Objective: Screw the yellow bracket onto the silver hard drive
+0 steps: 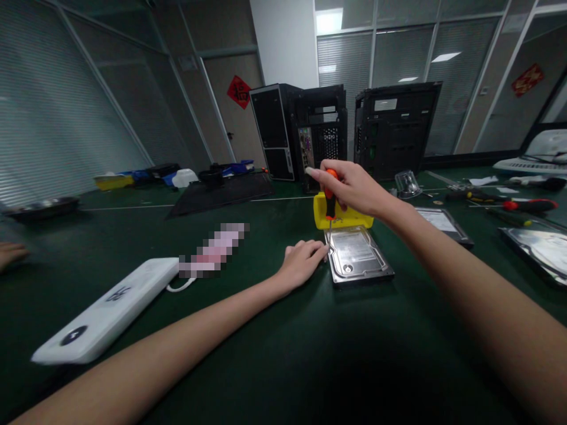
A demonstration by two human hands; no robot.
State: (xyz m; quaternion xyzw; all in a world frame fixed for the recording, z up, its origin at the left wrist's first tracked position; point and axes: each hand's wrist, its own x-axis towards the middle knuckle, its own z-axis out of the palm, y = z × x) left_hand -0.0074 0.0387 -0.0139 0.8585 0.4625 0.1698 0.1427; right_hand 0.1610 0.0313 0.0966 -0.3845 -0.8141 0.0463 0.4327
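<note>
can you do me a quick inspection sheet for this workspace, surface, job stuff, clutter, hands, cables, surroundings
Surface: dark green tabletop.
Job's things: silver hard drive lying flat; screwdriver upright over its left side, tip contact unclear; yellow tray just behind.
Clutter: white block at left, perhaps a power bank; black mat; red-handled tool and another drive at right.
Hands: right hand grips the screwdriver; left hand is by the silver drive's left edge, grip unclear.
Cables: short white cable at the white block, running to a pixelated patch.
Surroundings: computer cases behind; another person's hand at far left.
</note>
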